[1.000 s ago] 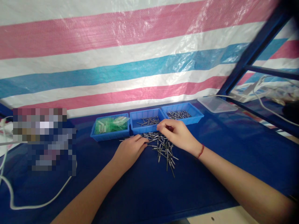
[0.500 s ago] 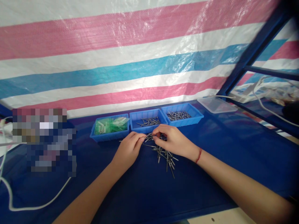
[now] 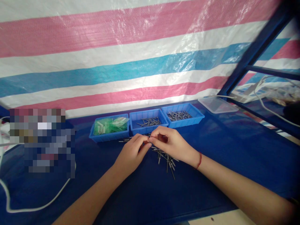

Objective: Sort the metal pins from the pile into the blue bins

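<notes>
Over the blue table, my left hand and my right hand meet at the fingertips. Each is closed in a pinch between thumb and forefinger. Whatever sits between the fingertips is too small and covered to make out. A loose pile of blind rivets, metal with long thin pins, lies below and beside my right hand, which hides part of it. More rivets show just behind my left hand, their pins pointing left.
Three blue bins stand in a row behind my hands: the left bin holds green-and-clear plastic packets, the middle bin and right bin hold rivets. A clear plastic lid lies at back right. A white cable curves at left.
My left hand has moved slightly right and my right hand slightly left, so their fingertips, apart before, now come together. The rivet pile at the front looks the same.
</notes>
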